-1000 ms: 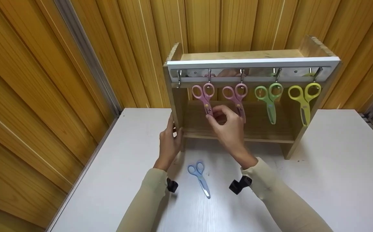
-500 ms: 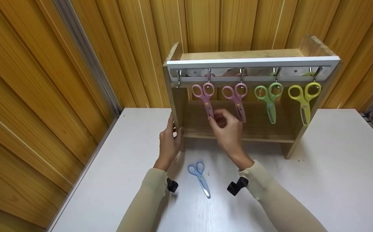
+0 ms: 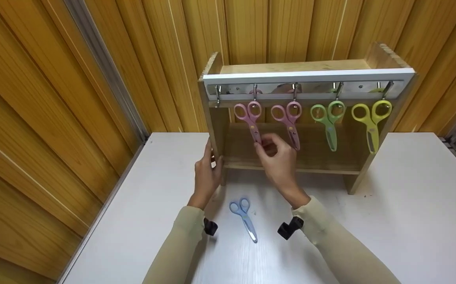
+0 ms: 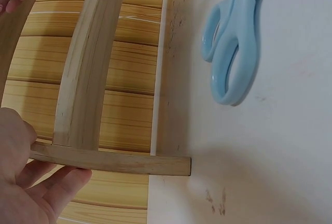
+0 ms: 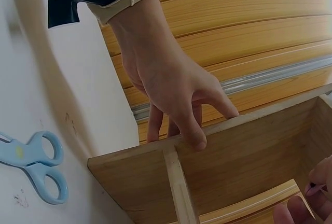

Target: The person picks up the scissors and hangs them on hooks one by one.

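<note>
Wood-panelled walls (image 3: 164,59) all round, white desk (image 3: 129,197) underneath, and my little wooden shelf (image 3: 298,68) standing on it with a row of hooks along the front.

So, where I'm at: left hand (image 3: 207,175) is gripping the shelf's left side panel (image 3: 216,130), thumb on the front edge and fingers round the outside. Right hand (image 3: 281,161) is pinching the blade end of the left-hand pink scissors (image 3: 253,126), which hang by one finger loop on the second hook (image 3: 255,91) from the left.

Tip for this bit, imo: pinch lightly and just calm the swing. Pull down or sideways and I reckon you'd drag the whole shelf, hence the bracing hand. Steer by the tip and let the loop settle in the bend of the hook.

Watch your knuckles too, since the second pink pair (image 3: 291,128) hangs right beside my hand and would be easy to knock. Green (image 3: 331,132) and yellow (image 3: 372,130) hang further right, out of the way.

Blue scissors (image 3: 246,219) lie on the desk between my forearms, and the leftmost hook (image 3: 218,96) is bare.
</note>
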Tool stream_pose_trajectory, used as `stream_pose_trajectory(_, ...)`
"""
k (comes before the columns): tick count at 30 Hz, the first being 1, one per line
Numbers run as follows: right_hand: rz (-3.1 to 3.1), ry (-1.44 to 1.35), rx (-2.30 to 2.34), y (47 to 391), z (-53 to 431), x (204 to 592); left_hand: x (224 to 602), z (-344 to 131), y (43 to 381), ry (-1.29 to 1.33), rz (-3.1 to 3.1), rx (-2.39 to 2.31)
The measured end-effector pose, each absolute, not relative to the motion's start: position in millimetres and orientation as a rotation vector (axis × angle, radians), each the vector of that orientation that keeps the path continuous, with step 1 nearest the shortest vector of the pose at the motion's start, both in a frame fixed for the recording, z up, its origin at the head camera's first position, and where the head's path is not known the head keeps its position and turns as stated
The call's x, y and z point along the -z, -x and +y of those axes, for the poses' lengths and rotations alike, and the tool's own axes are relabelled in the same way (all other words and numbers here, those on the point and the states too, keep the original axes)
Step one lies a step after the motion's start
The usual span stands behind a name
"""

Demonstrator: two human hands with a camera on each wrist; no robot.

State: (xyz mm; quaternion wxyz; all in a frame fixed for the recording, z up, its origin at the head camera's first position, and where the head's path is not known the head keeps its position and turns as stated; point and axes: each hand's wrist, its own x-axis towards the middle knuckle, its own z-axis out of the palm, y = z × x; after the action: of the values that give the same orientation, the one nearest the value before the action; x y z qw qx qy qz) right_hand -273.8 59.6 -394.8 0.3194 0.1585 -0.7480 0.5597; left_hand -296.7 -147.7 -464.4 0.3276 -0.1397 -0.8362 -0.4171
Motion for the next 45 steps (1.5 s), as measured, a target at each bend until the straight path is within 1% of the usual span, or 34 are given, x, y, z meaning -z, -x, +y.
stream_pose_trajectory(29,-1.986,-0.439,-1.431,272,63,394,464,-146,299,0.372,-2.195,1.075)
stream_pose_trajectory(38,-2.167,-0.409,-1.429,269,67,397,463,-147,298,0.35,-2.224,1.096)
stream_pose_trajectory(45,-2.337,-0.4,-1.42,262,68,406,462,-147,296,0.342,-2.234,1.077)
